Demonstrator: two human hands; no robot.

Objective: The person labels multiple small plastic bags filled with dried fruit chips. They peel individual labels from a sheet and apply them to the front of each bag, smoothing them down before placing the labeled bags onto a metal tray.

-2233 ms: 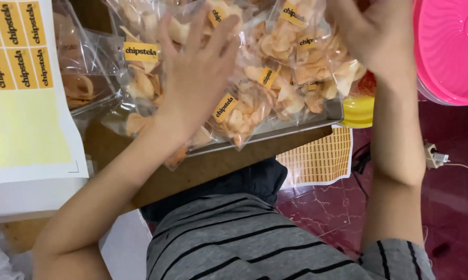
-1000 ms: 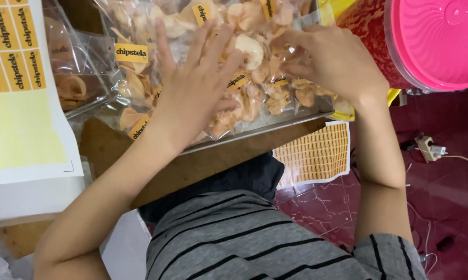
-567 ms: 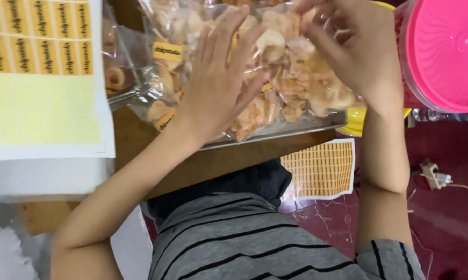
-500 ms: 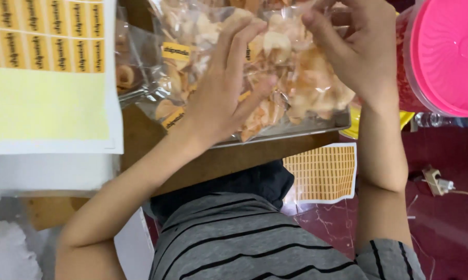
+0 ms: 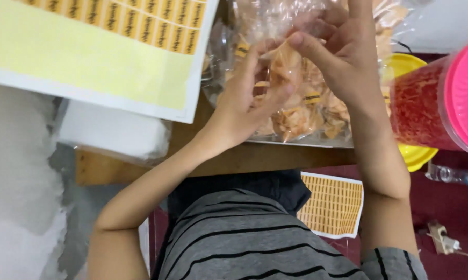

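Far left: sticker sheet (image 5: 96, 46), yellow backing with rows of small orange labels along its top, lying flat on the wooden table (image 5: 213, 161); a white block (image 5: 112, 129) sits under its lower edge. Centre: left hand (image 5: 247, 103), fingers curled closed, pinching a clear plastic snack bag (image 5: 291, 67) of pale orange chips from the left side. The bag is lifted above a pile of like bags (image 5: 306, 119). Right of centre: right hand (image 5: 348, 57), thumb and fingers closed on the same bag from the right and above, both hands equally near. Far right: pink-lidded jar (image 5: 441, 103); yellow lid (image 5: 412, 155) beneath. Lower right: a second label sheet (image 5: 332, 205).
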